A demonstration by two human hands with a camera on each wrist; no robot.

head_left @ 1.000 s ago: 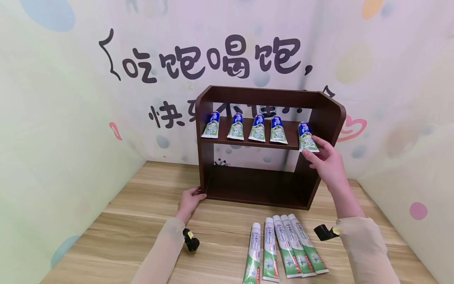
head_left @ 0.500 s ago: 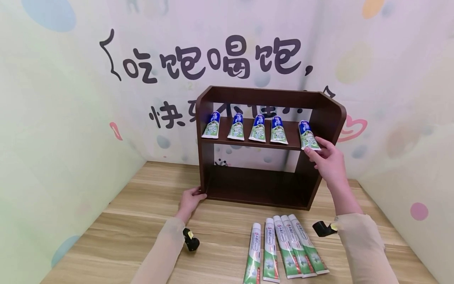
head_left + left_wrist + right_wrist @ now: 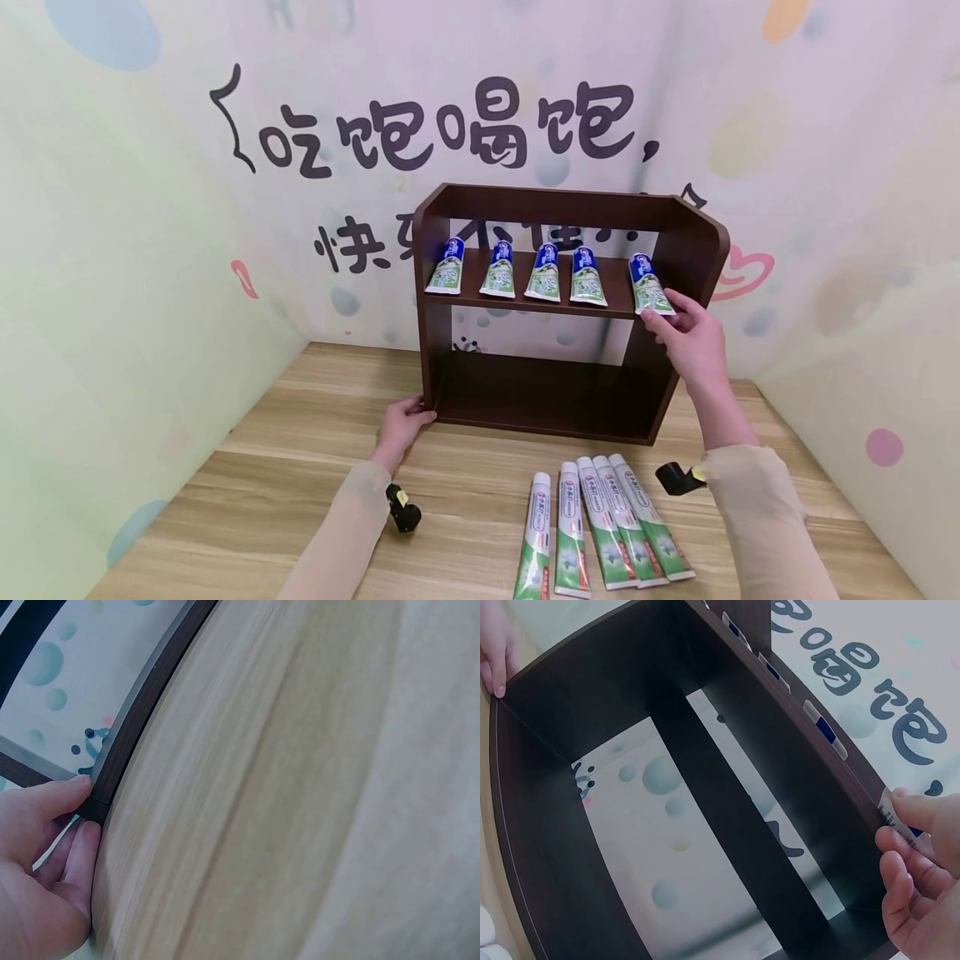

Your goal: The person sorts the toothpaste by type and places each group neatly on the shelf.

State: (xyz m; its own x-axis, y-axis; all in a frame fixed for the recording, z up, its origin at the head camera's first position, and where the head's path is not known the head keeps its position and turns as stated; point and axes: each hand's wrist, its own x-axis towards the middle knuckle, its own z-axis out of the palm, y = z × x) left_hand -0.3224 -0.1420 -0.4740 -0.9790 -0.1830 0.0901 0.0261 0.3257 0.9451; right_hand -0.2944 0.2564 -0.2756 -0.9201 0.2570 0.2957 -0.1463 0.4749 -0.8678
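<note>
In the head view, a dark brown two-tier shelf (image 3: 536,310) stands on the table. My right hand (image 3: 693,337) pinches the flat lower end of a blue and green toothpaste tube (image 3: 648,285) at the right end of the upper tier. The right wrist view shows thumb and fingers on the end of that toothpaste tube (image 3: 901,821), over the tier's front edge. With thumb and fingers, my left hand (image 3: 401,429) holds the shelf's lower left front corner, also seen in the left wrist view, where the hand (image 3: 49,862) pinches the corner.
Several matching toothpaste tubes (image 3: 543,272) lie side by side on the upper tier, caps toward the back. Several white and green toothpaste tubes (image 3: 572,529) lie on the wooden table (image 3: 300,467) in front of the shelf. A printed backdrop (image 3: 337,75) surrounds the table.
My right hand has shifted the pinched tube slightly up and inward, so it lies straighter on the upper tier. The left hand stays at the shelf corner.
</note>
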